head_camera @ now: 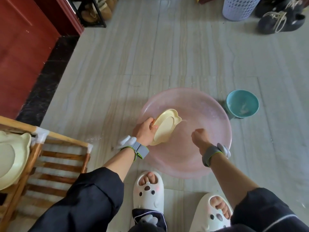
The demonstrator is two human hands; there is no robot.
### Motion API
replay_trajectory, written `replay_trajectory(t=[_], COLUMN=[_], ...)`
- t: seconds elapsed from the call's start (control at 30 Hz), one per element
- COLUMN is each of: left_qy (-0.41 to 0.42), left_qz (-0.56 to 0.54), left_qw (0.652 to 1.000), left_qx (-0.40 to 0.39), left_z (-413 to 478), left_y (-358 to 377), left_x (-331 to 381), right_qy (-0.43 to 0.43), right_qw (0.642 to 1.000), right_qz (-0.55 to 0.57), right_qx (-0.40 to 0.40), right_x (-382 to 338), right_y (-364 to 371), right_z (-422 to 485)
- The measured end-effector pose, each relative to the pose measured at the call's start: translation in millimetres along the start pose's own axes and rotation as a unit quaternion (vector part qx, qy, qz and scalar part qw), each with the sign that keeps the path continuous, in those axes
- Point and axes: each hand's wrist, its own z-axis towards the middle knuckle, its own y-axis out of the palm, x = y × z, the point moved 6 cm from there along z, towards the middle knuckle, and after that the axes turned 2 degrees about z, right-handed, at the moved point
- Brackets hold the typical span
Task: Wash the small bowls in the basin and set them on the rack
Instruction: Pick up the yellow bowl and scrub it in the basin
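Head view: I see left hand [145,131] gripping cream bowl [164,127], tilted on edge inside pink translucent basin [217,111], near its left rim. Right hand [200,137] curled, holding nothing, mid-basin. Slatted wooden rack [63,158] left, one cream dish [11,158] on it. Teal bowl [242,103] beside basin's right rim.

Pale yellow bowl [165,126] tilted on edge inside pink basin [209,158], left side. Teal bowl [242,104] upright, far right. Wooden rack [66,156] near left.
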Motion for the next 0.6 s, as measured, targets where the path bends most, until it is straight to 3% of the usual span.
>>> replay_trajectory(t=[0.13,0.2,0.27,0.33,0.4,0.53,0.6], left_qy=[0.011,0.011,0.009,0.004,-0.004,-0.02,-0.013], left_qz=[-0.006,-0.005,-0.001,0.006,0.007,-0.003,-0.018], left_qw=[1.0,1.0,1.0,1.0,1.0,1.0,1.0], left_qx=[0.012,0.014,0.013,0.011,0.012,0.014,0.022], left_z=[-4,-6,-7,-8,-8,-9,-11], left_y=[-4,-5,-5,-3,-2,-5,-8], left_x=[3,4,4,5,7,8,11], right_qy=[0.094,0.091,0.081,0.086,0.059,-0.001,0.005], right_qw=[0.983,0.967,0.981,0.99,0.976,0.993,0.994], right_qz=[-0.154,-0.239,-0.175,0.025,0.153,0.07,0.081], right_qx=[0.023,0.012,-0.034,-0.107,-0.143,-0.09,-0.078], right_x=[33,30,21,13,0,-10,-8], right_y=[-9,0,15,30,34,23,17], right_z=[-5,-15,-23,-33,-39,-35,-35])
